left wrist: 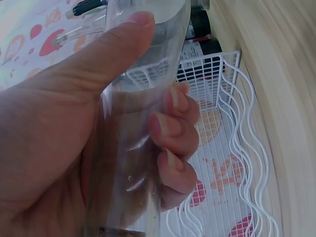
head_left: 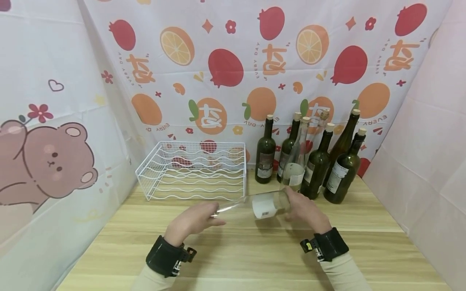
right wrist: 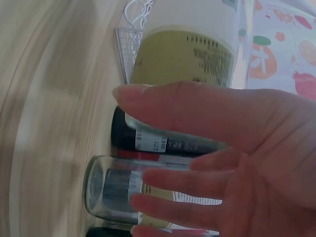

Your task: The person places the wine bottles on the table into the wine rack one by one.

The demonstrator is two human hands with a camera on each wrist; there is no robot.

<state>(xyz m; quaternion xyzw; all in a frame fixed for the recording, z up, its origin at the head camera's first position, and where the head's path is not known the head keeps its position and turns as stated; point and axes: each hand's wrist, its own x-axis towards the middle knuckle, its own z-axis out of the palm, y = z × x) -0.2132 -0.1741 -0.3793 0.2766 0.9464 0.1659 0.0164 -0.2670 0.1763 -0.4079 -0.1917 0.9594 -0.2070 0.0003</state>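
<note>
A clear glass bottle with a pale label lies tilted on its side above the table, its neck pointing left. My left hand grips it by the neck, thumb on one side and curled fingers on the other. At the base end is my right hand. Its thumb lies across the bottle's lower end in the right wrist view, with the other fingers straight and spread apart. Whether those fingers touch the glass I cannot tell. A white wire rack with wavy bars stands beyond my left hand.
Several dark green wine bottles with corks, such as one green bottle, stand upright at the back right. Among them is another clear bottle, close behind my right hand. A fruit-print curtain hangs behind the wooden table.
</note>
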